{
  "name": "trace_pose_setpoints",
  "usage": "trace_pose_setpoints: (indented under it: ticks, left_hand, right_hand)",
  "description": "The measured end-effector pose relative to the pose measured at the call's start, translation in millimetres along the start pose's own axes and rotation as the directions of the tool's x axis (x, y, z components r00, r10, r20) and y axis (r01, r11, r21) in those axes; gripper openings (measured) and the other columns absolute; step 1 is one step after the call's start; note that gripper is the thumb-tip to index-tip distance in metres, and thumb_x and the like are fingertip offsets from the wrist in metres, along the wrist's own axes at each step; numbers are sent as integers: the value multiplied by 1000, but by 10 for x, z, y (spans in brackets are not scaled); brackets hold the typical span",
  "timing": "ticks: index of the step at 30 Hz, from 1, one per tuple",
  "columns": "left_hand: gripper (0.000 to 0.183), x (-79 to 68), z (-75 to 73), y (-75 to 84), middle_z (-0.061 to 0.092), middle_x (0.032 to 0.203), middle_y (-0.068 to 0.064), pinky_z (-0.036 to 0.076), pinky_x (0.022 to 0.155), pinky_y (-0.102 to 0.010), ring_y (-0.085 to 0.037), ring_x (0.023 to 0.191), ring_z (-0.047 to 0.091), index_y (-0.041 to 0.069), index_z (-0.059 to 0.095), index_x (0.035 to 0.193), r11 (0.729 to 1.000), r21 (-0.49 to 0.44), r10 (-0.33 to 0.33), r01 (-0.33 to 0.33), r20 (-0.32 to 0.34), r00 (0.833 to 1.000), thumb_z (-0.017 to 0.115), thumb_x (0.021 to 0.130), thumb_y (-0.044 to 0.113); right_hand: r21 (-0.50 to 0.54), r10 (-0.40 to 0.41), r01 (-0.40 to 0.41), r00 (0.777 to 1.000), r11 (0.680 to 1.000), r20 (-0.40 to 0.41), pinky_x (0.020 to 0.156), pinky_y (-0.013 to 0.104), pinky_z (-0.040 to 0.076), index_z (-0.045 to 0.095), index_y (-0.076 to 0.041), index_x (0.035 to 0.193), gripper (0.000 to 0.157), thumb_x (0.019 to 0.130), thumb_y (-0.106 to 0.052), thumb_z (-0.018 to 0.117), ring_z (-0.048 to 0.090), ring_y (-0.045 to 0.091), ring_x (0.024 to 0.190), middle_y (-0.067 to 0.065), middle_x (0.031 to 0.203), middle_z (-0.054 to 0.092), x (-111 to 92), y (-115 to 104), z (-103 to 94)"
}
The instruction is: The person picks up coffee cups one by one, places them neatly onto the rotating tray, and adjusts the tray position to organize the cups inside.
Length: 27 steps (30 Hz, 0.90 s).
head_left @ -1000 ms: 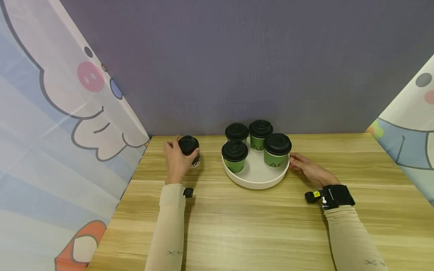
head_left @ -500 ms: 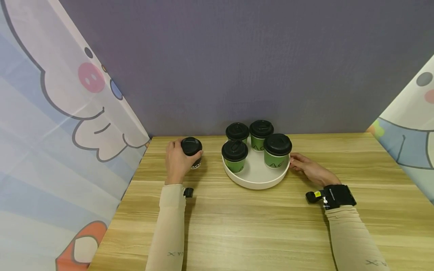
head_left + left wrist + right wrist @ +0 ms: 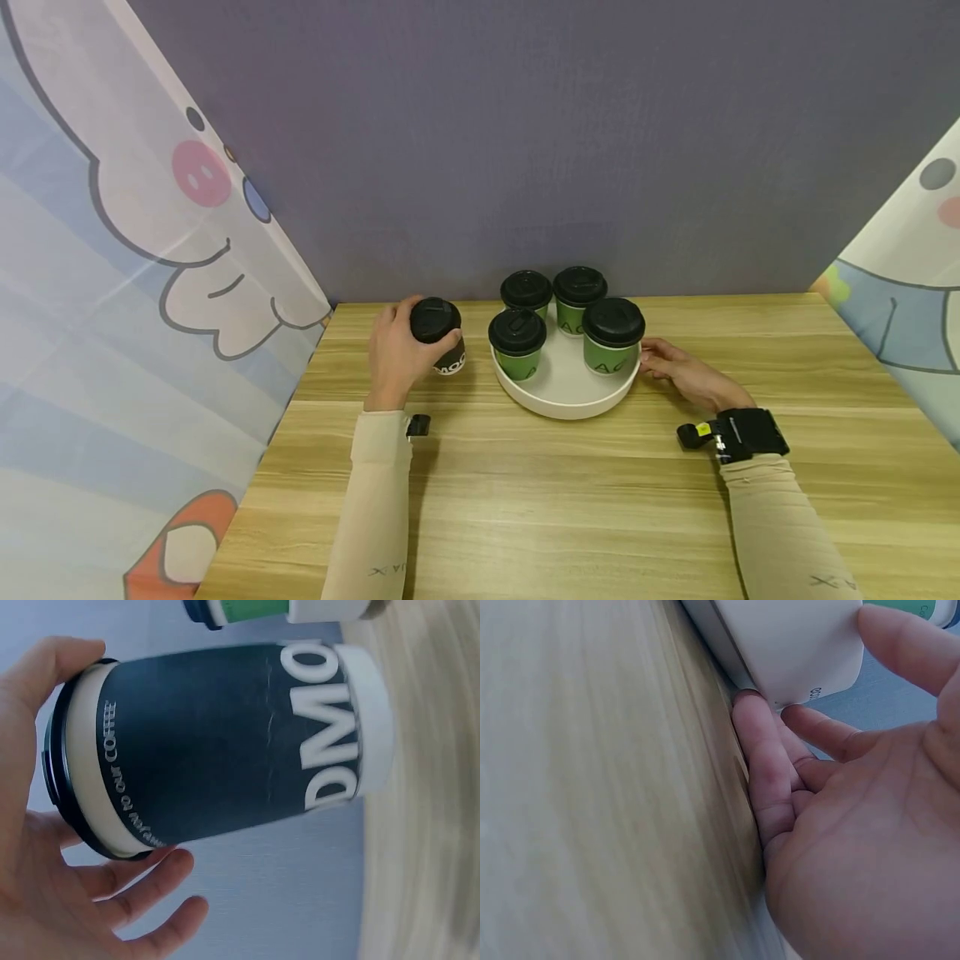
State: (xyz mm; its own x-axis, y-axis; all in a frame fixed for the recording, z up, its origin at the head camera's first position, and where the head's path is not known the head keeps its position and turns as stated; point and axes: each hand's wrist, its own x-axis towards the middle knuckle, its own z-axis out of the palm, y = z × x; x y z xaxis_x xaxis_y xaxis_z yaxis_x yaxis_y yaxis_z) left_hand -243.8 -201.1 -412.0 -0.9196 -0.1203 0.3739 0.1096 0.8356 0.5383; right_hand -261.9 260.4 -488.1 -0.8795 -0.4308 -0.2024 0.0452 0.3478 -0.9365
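My left hand grips a black paper coffee cup by its black lid, thumb and fingers around it. White letters run around the cup's lower part. It looks slightly raised off the table, left of a round white tray. On the tray stand several lidded green coffee cups, all upright. At the tray's right side, my right hand touches the outer wall. In the right wrist view, its thumb and extended fingers rest against the white wall, fingertips low by the table.
The wooden table runs back to a grey partition. Cartoon-print curtains hang at the left and right. The rear left green cup is partly hidden behind the front left one.
My left hand has moved the black coffee cup rightward, closer to the tray, and slightly up. The right hand and the tray have stayed in place.
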Motion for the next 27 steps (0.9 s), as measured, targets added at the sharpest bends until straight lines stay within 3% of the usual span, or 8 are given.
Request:
trace_pose_setpoints:
  ticks: [5,15,22,27]
  left_hand:
    - [85,-11,-94,88,59,124,-10,51,93,-54,-33,114,57,20,57,138,1000,-2,26,-26,26,999,76,74,73]
    - [85,-64,-241,217,65,126,-6,52,93,-50,-30,117,59,20,64,127,992,-3,122,-122,76,990,76,68,79]
    - [82,-85,-288,284,65,124,-2,50,95,-48,-27,115,59,22,64,124,985,-50,173,-167,140,975,77,67,80]
    - [76,-106,-305,354,65,120,6,50,91,-44,-21,110,59,26,65,121,976,-84,211,-199,173,962,78,67,78]
  right_hand:
    - [2,3,-3,1000,1000,6,96,24,38,21,6,157,64,111,-33,43,51,-7,109,23,147,41,7,-2,-5]
    - [23,-7,7,1000,1000,21,96,25,37,22,6,155,63,110,-29,47,50,-7,110,15,144,43,11,9,-12]
    - [22,-10,9,1000,1000,16,95,24,37,23,7,153,60,109,-24,49,46,-4,110,0,129,47,14,12,-17]
    - [39,-9,8,1000,999,22,97,22,36,24,7,153,62,107,-23,53,45,-5,113,4,134,45,23,13,-13]
